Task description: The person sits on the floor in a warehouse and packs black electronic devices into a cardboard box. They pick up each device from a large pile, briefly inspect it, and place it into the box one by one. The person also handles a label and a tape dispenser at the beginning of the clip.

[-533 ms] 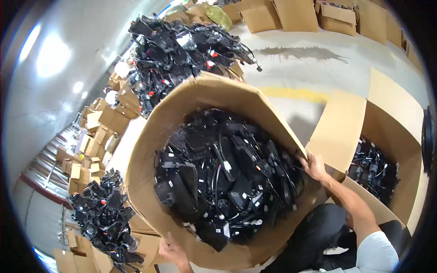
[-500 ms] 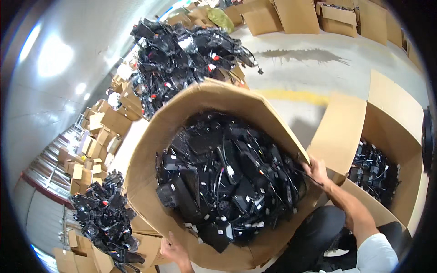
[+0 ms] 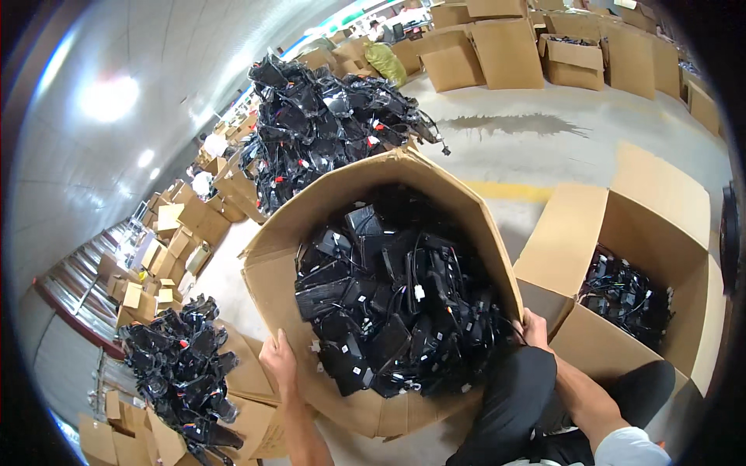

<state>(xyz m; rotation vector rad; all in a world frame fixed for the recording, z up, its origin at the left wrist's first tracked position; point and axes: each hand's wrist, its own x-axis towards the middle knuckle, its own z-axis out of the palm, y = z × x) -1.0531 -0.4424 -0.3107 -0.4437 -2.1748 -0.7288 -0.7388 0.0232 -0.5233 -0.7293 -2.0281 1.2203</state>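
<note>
A large cardboard box [image 3: 272, 291] with its top open stands tilted in front of me. Inside lies a heap of black plastic parts [image 3: 388, 326] with cables and small white connectors. My left hand [image 3: 280, 361] grips the box's left edge, fingers wrapped over the cardboard. On the opposite side, my right hand [image 3: 533, 329] is closed on the right edge, close to my raised knee. A thin black cable hangs over the rim beside the right hand.
At right stands another open box [image 3: 653, 225], with black cabled parts low inside. Tall piles of black parts rise beyond [image 3: 311, 132] and at lower left [image 3: 179, 373]. More boxes [image 3: 505, 54] line the far side; a green sack [image 3: 385, 64] lies among them.
The parts inside the box have shifted and lie lower, away from its near rim. My left hand has moved up along the left edge. The view has tilted a little upward.
</note>
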